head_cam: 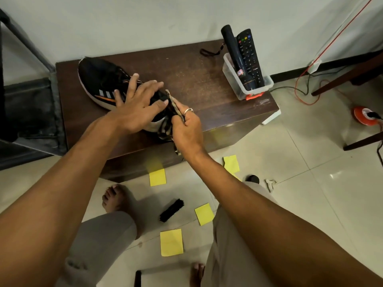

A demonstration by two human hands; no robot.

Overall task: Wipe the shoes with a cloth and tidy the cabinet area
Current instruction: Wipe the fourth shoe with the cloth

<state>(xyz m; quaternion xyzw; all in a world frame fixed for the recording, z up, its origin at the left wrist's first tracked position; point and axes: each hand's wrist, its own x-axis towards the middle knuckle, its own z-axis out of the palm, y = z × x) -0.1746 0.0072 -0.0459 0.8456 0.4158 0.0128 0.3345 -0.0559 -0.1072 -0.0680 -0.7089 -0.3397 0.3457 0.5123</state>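
A black sneaker (101, 79) with white stripes and a white sole lies on the dark wooden cabinet (207, 79). My left hand (136, 106) rests flat on top of the shoe with its fingers spread, holding it down. My right hand (187, 129) grips a patterned cloth (173, 112) and presses it against the near end of the shoe. Part of the cloth hangs down over the cabinet's front edge.
A clear plastic bin (244, 79) with a flashlight and a remote stands at the cabinet's right end, a black cord (209, 51) behind it. On the tiled floor lie several yellow sticky notes (171, 242), a black brush (172, 210) and cables at the right. My bare feet stand below.
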